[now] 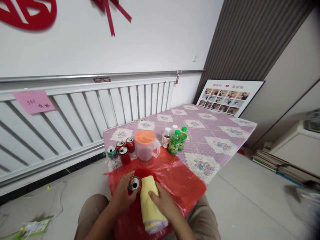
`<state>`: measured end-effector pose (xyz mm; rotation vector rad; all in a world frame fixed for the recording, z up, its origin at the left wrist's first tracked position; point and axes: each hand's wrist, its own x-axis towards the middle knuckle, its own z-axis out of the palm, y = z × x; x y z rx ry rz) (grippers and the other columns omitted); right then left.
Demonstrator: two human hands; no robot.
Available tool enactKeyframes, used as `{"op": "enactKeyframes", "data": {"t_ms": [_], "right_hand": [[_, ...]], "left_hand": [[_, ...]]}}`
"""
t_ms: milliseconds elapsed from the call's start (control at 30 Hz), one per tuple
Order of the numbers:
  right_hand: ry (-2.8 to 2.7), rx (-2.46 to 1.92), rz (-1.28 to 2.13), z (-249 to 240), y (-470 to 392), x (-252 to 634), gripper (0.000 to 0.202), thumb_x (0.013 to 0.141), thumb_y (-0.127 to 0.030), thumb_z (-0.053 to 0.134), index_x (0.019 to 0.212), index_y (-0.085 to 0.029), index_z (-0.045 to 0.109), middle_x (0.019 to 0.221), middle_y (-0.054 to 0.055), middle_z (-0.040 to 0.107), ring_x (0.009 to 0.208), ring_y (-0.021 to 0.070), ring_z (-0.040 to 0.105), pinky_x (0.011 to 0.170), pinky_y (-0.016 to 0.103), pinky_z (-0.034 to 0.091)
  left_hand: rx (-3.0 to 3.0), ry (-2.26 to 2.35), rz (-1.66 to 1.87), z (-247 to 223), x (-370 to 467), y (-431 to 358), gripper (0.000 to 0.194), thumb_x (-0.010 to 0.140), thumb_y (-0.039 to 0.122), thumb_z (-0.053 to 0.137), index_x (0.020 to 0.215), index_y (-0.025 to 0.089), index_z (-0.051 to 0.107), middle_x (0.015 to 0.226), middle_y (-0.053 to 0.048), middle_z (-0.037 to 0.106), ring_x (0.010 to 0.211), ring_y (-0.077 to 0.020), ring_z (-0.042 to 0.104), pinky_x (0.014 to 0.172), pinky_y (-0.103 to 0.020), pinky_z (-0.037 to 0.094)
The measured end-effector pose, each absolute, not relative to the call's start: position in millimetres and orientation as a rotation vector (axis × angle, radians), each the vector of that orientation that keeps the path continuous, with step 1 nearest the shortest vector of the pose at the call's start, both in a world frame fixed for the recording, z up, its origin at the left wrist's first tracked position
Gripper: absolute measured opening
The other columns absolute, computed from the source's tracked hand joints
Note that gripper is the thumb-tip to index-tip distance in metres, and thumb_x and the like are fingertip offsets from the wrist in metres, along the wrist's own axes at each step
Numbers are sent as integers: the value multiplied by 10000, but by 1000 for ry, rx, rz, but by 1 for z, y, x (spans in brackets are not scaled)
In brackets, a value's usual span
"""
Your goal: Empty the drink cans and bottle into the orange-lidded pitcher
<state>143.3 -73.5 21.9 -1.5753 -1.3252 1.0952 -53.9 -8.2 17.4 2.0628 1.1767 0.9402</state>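
Observation:
My left hand (125, 191) is wrapped round an opened drink can (134, 182), its top facing up toward me. My right hand (161, 198) grips a folded yellow cloth (151, 203) with a purple edge, close beside the can. Beneath both hands lies a red plastic sheet (172, 173) that hangs over the table's front edge. Just behind the can shows part of a dark red object (145, 172), mostly hidden. Beyond it stands a clear plastic pitcher (144, 151) with an orange lid (145, 137).
Several opened cans (124, 155) stand left of the pitcher. To its right are green-capped bottles (174, 142) and white-capped bottles (166, 138). A flowered cloth (195, 123) covers the table, which adjoins a white radiator (120, 103). A photo board (225, 96) leans at the far end.

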Motion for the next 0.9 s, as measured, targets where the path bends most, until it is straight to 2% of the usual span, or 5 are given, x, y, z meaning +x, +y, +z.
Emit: {"op": "enactKeyframes", "data": {"t_ms": [233, 400, 567, 733, 900], "right_hand": [[-1277, -1604, 1068, 28, -74, 144, 519, 793, -313, 563, 1286, -149, 548, 1303, 133, 612, 1160, 275, 588, 1006, 406, 423], [-1230, -1532, 1062, 45, -68, 144, 522, 820, -348, 544, 1308, -166, 521, 1251, 118, 647, 1082, 270, 632, 957, 400, 460], [-1264, -1590, 1122, 30, -71, 143, 499, 807, -331, 541, 1273, -151, 554, 1266, 134, 638, 1091, 275, 630, 942, 396, 464], [-1315, -1637, 1106, 23, -74, 146, 525, 803, -319, 540, 1295, -135, 539, 1334, 148, 589, 1144, 271, 603, 968, 388, 448], [-1275, -1591, 1079, 39, -69, 147, 575, 815, -328, 533, 1359, -152, 477, 1361, 129, 570, 1132, 267, 608, 949, 388, 466]], "left_hand": [[1952, 1058, 822, 23, -58, -4, 671, 672, 117, 532, 1331, 170, 415, 1301, -135, 557, 1228, -258, 539, 1083, -470, 410], [1897, 1028, 778, 26, -60, 0, 696, 648, 110, 528, 1332, 167, 413, 1308, -137, 564, 1222, -264, 548, 1084, -480, 407], [1879, 1024, 761, 25, -62, 1, 707, 662, 119, 523, 1356, 164, 391, 1333, -140, 551, 1256, -262, 521, 1109, -492, 372], [1980, 1119, 900, 13, -56, -6, 716, 652, 157, 609, 1342, 168, 421, 1364, -149, 506, 1294, -298, 467, 1113, -518, 351], [2030, 1319, 1072, 6, -47, -11, 610, 684, 254, 662, 1265, 172, 494, 1216, -135, 573, 1168, -310, 545, 1016, -539, 440]]}}
